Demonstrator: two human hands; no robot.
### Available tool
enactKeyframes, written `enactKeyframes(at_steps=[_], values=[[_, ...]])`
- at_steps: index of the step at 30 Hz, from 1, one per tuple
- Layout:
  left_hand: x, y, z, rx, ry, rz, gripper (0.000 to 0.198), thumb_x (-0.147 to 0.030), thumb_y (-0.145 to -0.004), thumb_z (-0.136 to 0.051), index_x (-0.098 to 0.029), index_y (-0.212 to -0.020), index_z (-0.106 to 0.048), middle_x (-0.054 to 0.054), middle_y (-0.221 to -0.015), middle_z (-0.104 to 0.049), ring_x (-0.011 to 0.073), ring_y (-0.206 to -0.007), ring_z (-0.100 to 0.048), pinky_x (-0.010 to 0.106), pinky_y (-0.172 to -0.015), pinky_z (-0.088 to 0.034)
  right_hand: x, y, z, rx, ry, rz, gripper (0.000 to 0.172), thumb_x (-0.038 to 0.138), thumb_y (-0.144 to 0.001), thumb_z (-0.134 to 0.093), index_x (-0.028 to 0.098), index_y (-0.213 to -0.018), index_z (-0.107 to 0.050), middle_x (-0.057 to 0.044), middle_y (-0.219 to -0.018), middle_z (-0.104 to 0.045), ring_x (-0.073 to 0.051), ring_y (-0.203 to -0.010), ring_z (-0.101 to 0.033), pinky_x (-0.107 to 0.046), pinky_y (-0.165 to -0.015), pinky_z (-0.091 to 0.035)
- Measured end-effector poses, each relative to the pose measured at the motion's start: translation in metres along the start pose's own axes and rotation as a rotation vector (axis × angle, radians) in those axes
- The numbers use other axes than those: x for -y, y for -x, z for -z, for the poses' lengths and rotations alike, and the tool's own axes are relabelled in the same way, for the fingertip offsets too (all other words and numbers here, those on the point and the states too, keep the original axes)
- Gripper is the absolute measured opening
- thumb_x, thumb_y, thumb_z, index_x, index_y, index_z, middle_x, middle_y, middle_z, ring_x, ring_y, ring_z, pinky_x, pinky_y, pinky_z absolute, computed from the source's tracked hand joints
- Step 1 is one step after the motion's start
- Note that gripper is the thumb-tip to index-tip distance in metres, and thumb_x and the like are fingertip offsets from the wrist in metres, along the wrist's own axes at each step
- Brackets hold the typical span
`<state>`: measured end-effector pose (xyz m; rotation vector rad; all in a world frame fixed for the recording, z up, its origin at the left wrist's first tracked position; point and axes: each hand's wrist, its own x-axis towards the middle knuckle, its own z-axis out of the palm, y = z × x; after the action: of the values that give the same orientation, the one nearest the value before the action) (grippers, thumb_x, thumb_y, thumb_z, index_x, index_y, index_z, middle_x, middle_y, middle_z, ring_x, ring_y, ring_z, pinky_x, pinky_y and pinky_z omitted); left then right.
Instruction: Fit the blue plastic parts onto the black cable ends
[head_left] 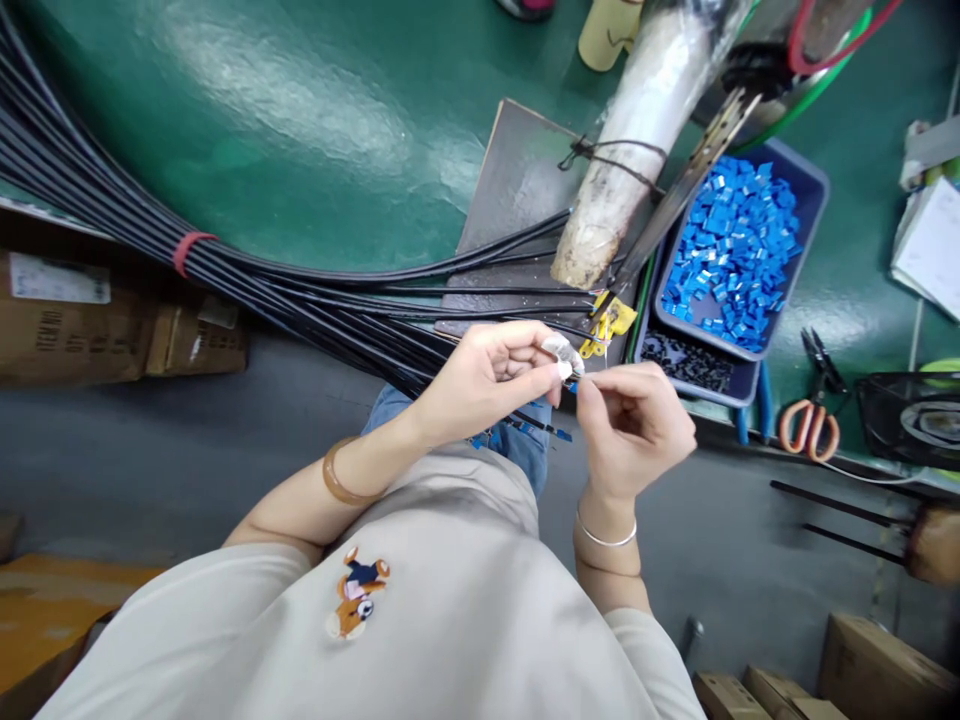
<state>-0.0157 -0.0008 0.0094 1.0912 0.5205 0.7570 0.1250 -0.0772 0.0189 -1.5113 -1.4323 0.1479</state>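
Note:
My left hand, with white wrapping on its fingertips, is closed in a pinch at what looks like the end of a black cable; the fingers cover most of it. A small blue piece shows just under these fingertips. My right hand meets them from the right, thumb and forefinger pressed together on something too small to make out. Black cables run from the left in a thick bundle toward and beneath my hands. Several cable ends with blue tips hang below, over my lap. A yellow tool lies just beyond my fingers.
A grey bin of blue connectors stands right of a wrapped white tube and metal bar. Small black parts fill a lower tray. Orange-handled scissors lie at the green table's edge. Cardboard boxes stand left below the table.

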Motion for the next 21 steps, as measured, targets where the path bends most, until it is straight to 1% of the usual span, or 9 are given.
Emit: enactKeyframes(at_steps=[3,5,6,8,9,10,13,17,21], values=[[-0.012,-0.004,0.017,0.237,-0.006,0.086,0.006,-0.018,-0.083,-0.067,-0.013,-0.084,-0.065,0.003,-0.069,-0.07,0.0088,-0.061,-0.065,0.017,-0.059,-0.05,0.01,-0.002,0.021,-0.159,-0.145,-0.035,0.02,0.04,-0.088,-0.059,0.028,-0.102,-0.065,0.006,-0.057,-0.049,-0.008,-0.041,-0.043,-0.025,-0.037,-0.03],[-0.022,-0.008,0.023,0.51,-0.124,0.071,0.003,-0.016,-0.081,-0.068,-0.013,-0.083,-0.068,0.004,-0.075,-0.073,0.0102,-0.063,-0.067,0.018,-0.059,-0.05,0.017,-0.006,0.047,-0.279,-0.096,-0.041,0.02,0.026,-0.086,-0.062,0.029,-0.106,-0.063,0.006,-0.061,-0.053,-0.009,-0.043,-0.052,-0.025,-0.041,-0.039],[-0.027,-0.009,0.024,0.639,-0.225,0.026,0.003,-0.014,-0.081,-0.067,-0.014,-0.084,-0.069,0.005,-0.079,-0.074,0.0107,-0.067,-0.067,0.018,-0.06,-0.05,0.02,-0.009,0.061,-0.194,-0.039,-0.051,0.027,0.019,-0.085,-0.063,0.03,-0.11,-0.061,0.006,-0.065,-0.059,-0.011,-0.049,-0.06,-0.026,-0.046,-0.045],[-0.036,-0.008,0.017,0.813,-0.465,-0.098,0.011,-0.008,-0.082,-0.061,-0.015,-0.083,-0.069,0.004,-0.08,-0.075,0.0109,-0.07,-0.067,0.019,-0.064,-0.048,0.018,-0.018,0.089,0.343,0.11,-0.165,0.027,0.021,-0.088,-0.062,0.028,-0.113,-0.06,0.003,-0.078,-0.072,-0.013,-0.06,-0.068,-0.028,-0.056,-0.053],[-0.038,-0.007,0.011,0.84,-0.605,-0.156,0.014,-0.006,-0.081,-0.058,-0.015,-0.079,-0.068,0.003,-0.076,-0.073,0.0107,-0.067,-0.065,0.02,-0.064,-0.047,0.013,-0.023,0.101,0.501,0.241,-0.208,0.021,0.025,-0.09,-0.061,0.027,-0.11,-0.061,0.002,-0.082,-0.074,-0.015,-0.069,-0.071,-0.029,-0.063,-0.054],[-0.039,-0.004,0.004,0.833,-0.739,-0.218,0.017,-0.004,-0.081,-0.055,-0.015,-0.074,-0.066,0.003,-0.071,-0.071,0.0106,-0.063,-0.062,0.021,-0.061,-0.044,0.005,-0.03,0.11,0.526,0.39,-0.206,0.01,0.029,-0.089,-0.063,0.025,-0.099,-0.063,0.002,-0.082,-0.074,-0.016,-0.073,-0.072,-0.028,-0.065,-0.053],[-0.031,0.003,-0.011,0.647,-0.85,-0.291,0.017,-0.004,-0.08,-0.053,-0.015,-0.071,-0.062,0.003,-0.067,-0.067,0.0109,-0.058,-0.058,0.023,-0.055,-0.039,-0.036,-0.054,0.119,0.323,0.781,-0.125,0.015,0.038,-0.086,-0.066,0.024,-0.084,-0.062,0.001,-0.072,-0.069,-0.014,-0.061,-0.064,-0.03,-0.061,-0.045],[-0.009,0.001,-0.004,0.072,-0.247,-0.039,0.006,-0.021,-0.084,-0.063,-0.015,-0.085,-0.063,0.001,-0.068,-0.066,0.0063,-0.051,-0.052,0.019,-0.047,-0.035,-0.098,-0.089,0.106,0.225,0.843,-0.101,0.013,0.036,-0.085,-0.065,0.027,-0.077,-0.062,0.0,-0.069,-0.061,-0.011,-0.062,-0.057,-0.031,-0.062,-0.04],[0.003,-0.006,0.011,-0.11,0.141,0.13,0.016,-0.028,-0.08,-0.069,-0.015,-0.086,-0.061,-0.002,-0.058,-0.061,0.001,-0.036,-0.03,0.019,-0.038,-0.015,-0.125,-0.108,0.089,0.199,0.724,-0.019,0.015,0.029,-0.083,-0.066,0.021,-0.071,-0.061,-0.001,-0.079,-0.06,-0.013,-0.07,-0.056,-0.032,-0.068,-0.044]])
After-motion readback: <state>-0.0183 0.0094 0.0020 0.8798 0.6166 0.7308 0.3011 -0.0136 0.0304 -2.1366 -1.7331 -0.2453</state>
